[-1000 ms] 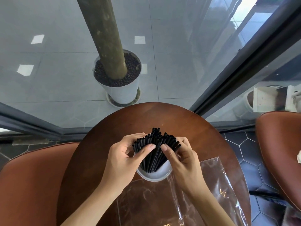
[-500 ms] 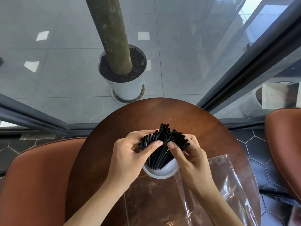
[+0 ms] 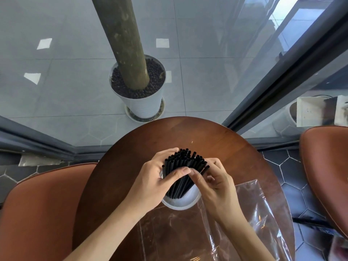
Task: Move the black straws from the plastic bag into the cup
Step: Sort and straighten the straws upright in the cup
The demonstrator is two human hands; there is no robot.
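A thick bundle of black straws [image 3: 185,162] stands in a white cup [image 3: 181,202] on the round wooden table [image 3: 131,159]. My left hand [image 3: 156,179] grips the bundle from the left, thumb across its front and fingers round its far side. My right hand [image 3: 214,183] holds the bundle from the right, its fingertips meeting my left thumb. The lower parts of the straws are hidden by both hands. A clear plastic bag [image 3: 244,219] lies flat on the table just in front of the cup, with no straws visible in it.
Brown leather chairs stand at the left [image 3: 41,208] and right [image 3: 327,166] of the table. Beyond the glass wall a white planter [image 3: 145,104] holds a thick trunk. A dark window frame [image 3: 282,72] runs diagonally at the right.
Both hands have closed in tighter round the straw bundle, squeezing the fanned tops closer together. The view has shifted slightly.
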